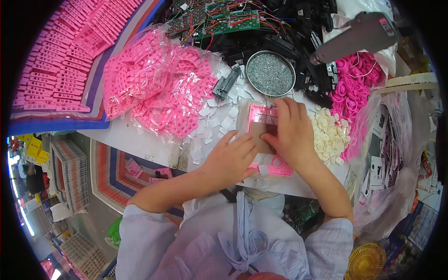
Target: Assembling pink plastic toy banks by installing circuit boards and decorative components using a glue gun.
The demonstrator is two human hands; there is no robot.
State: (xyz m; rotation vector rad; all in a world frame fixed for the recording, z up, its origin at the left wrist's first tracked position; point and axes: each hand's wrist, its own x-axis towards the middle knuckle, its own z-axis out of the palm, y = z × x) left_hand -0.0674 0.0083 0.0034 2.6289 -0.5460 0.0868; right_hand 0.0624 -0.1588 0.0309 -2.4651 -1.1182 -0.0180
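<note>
A pink plastic casing [280,167] lies on the white table in front of me, with a flat grey-brown panel [264,135] set in its middle and thin wires at its far end. My right hand [295,130] grips its right side, thumb on the panel and fingers curled over the far end. From the left, my left hand [231,157] holds the near left edge between fingers and thumb. Just beyond stands a round metal dish [271,73] full of small screws. A dark grey plastic part [227,83] lies left of the dish among white square pieces [201,136].
Bagged pink parts [140,74] and a tray of stacked pink casings [60,70] stand left. Green circuit boards [219,22] and black parts lie at the back. A power screwdriver [357,38] hangs at the back right. Cream discs [330,134] and pink loops [352,91] lie right.
</note>
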